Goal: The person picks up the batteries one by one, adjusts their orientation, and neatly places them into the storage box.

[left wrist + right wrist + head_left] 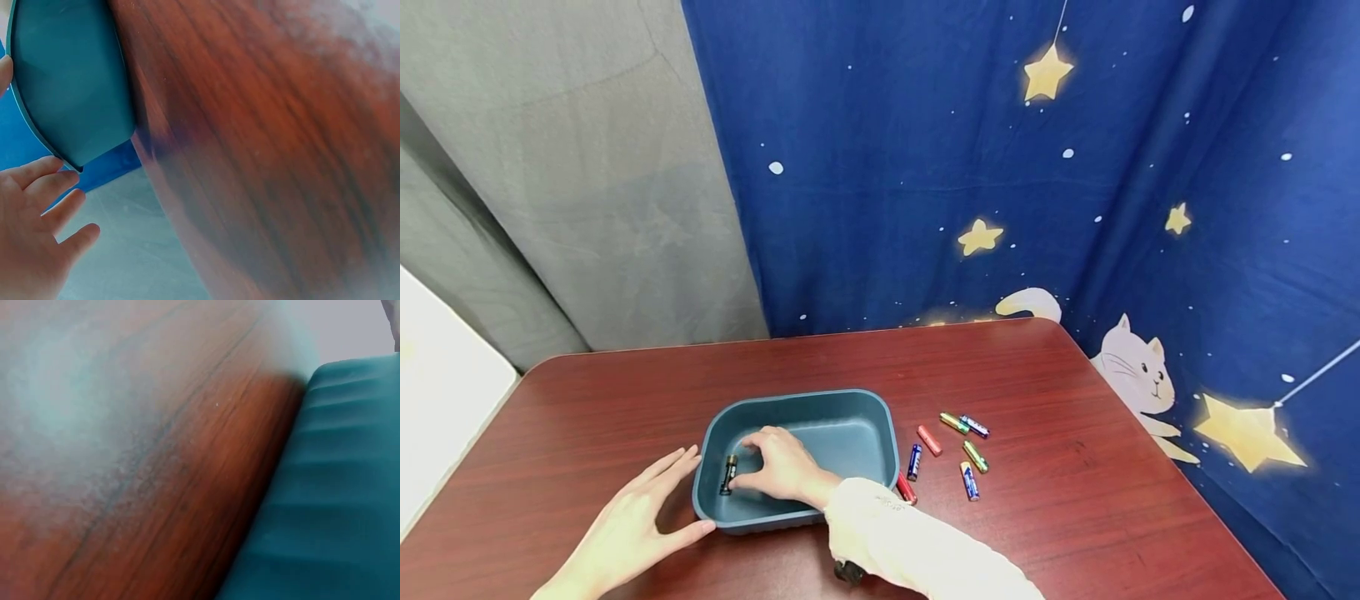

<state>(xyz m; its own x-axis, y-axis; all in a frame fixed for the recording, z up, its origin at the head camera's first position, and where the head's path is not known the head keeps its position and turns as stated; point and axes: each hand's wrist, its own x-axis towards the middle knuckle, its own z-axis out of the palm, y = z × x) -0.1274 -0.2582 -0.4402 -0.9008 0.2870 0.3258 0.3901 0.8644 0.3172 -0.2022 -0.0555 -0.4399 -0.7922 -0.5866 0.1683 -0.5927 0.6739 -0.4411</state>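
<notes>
A dark teal plastic bin (850, 398) sits on the table. Inside it, along the left wall, lies a black battery (728, 475) with a copper-coloured end. My right hand (782, 468) reaches into the bin, thumb and forefinger spread apart, the thumb tip right beside the battery. At the bin's left side is my left hand (632, 521), its fingers extended along the outside and its thumb at the near left corner. In the left wrist view, fingertips of the left hand (37, 212) meet the bin's rim. The right wrist view shows the bin's ribbed outer wall (331, 506), without the hand.
Right of the bin lie several loose batteries: red (928, 440), blue (914, 462), green (975, 456) and blue-and-yellow (970, 482). Another red battery (906, 488) lies close against the bin's right wall. Behind the reddish wooden table (1112, 500) hangs a blue curtain (880, 183).
</notes>
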